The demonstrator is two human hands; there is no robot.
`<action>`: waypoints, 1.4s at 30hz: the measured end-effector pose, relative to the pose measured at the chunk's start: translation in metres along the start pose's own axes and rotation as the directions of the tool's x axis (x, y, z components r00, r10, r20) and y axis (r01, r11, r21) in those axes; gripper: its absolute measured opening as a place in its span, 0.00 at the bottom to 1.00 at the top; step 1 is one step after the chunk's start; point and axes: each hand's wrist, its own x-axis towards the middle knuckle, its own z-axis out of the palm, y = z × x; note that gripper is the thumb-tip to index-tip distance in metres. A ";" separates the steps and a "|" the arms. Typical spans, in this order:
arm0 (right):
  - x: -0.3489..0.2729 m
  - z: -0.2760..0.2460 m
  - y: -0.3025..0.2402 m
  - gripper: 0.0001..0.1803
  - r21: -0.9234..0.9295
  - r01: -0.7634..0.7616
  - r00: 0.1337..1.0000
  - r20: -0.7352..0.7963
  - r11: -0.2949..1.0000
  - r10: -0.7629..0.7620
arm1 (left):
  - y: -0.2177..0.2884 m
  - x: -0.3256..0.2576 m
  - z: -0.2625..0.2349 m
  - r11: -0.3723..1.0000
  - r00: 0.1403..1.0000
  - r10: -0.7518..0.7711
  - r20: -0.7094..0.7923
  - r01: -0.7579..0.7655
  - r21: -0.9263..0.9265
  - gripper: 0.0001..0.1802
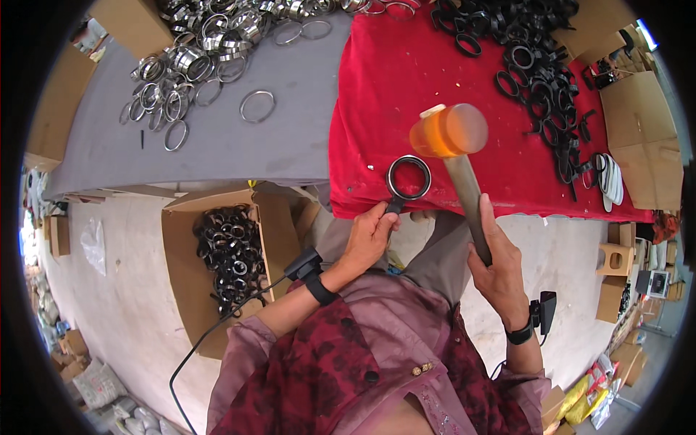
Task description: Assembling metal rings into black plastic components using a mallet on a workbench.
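Observation:
My left hand (372, 238) is closed on the short handle of a black ring (409, 177), which lies at the near edge of the red cloth. A bright metal rim shows along the ring's top. My right hand (499, 264) is wrapped round the shaft of a mallet (451, 132) with an amber head, smeared a little by motion. The mallet's head is raised to the right of the black ring and slightly beyond it, apart from it. Loose silver metal rings (197, 65) are heaped at the far left, and black handled rings (540, 87) at the far right.
A grey cloth (290, 138) covers the table's left part, a red cloth (384, 94) the right. Below at left stands an open cardboard box (181, 290) of black rings. White gloves (610, 181) lie at the red cloth's right edge. A cable (190, 355) trails from my left wrist.

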 end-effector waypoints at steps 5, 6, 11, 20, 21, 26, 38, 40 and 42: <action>-0.018 0.010 0.014 0.50 0.039 -0.078 0.996 0.038 0.996 0.077 | -0.001 -0.001 0.001 0.999 0.999 0.015 -0.034 -0.016 -0.035 0.14; -0.022 0.010 0.017 0.50 0.048 -0.138 0.985 0.114 0.989 0.132 | -0.001 -0.001 0.001 0.999 1.000 0.016 -0.026 -0.017 -0.038 0.14; -0.026 0.009 0.011 0.49 0.143 -0.118 0.993 0.011 0.983 0.118 | 0.005 0.000 0.001 0.999 0.999 0.027 -0.034 -0.028 -0.036 0.14; -0.053 0.013 0.013 0.49 0.050 -0.090 0.996 0.008 0.995 0.090 | 0.004 0.000 0.000 1.000 0.999 0.005 -0.032 -0.006 -0.028 0.14; -0.055 0.015 0.013 0.49 0.052 -0.090 0.996 0.007 0.995 0.089 | 0.003 -0.001 -0.001 1.000 0.999 0.005 -0.032 -0.006 -0.025 0.14; -0.057 0.014 0.020 0.48 0.082 -0.096 0.995 0.038 0.992 0.093 | 0.003 0.002 0.001 1.000 0.999 0.026 -0.025 -0.026 0.010 0.14; -0.063 0.007 0.046 0.44 0.045 -0.154 0.804 -0.575 0.987 0.152 | 0.005 0.002 0.003 1.000 1.000 0.007 -0.013 -0.007 -0.026 0.13; -0.043 -0.002 0.019 0.47 0.034 -0.277 0.943 0.201 0.960 0.265 | 0.003 0.003 0.003 1.000 1.000 -0.002 -0.010 0.001 -0.019 0.13; -0.031 -0.019 0.016 0.49 0.169 -0.462 0.887 0.075 0.870 0.456 | 0.000 0.003 0.000 1.000 1.000 -0.011 -0.018 0.010 -0.015 0.13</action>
